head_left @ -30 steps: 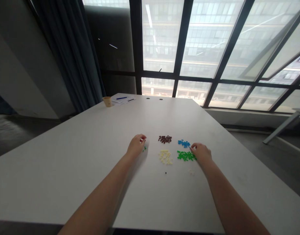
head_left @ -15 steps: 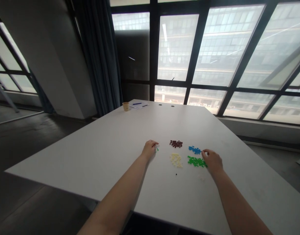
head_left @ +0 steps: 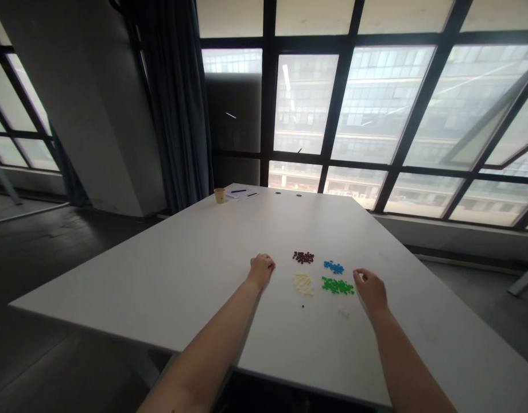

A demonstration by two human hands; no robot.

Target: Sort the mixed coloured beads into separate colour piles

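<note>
Head view: left hand (head_left: 261, 271) is curled on the white table (head_left: 160, 275), fingers together; whether anything is held cannot be told. Cream pieces (head_left: 303, 283) are seen at its 3 o'clock, brown pieces (head_left: 303, 257) at 2. Right hand (head_left: 371, 289) is held open, green pieces (head_left: 337, 285) just beside at 9, blue pieces (head_left: 333, 267) at 10.

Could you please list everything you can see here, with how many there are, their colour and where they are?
table: one, white, centre
dark red pieces: many, heap, mid-table
blue pieces: many, heap, right of dark red
green pieces: many, heap, below blue
cream pieces: many, heap, below dark red
black piece: one, below cream
cup: one, tan, far corner
papers: several, white, beside cup
left hand: one, left of cream
right hand: one, right of green
</note>
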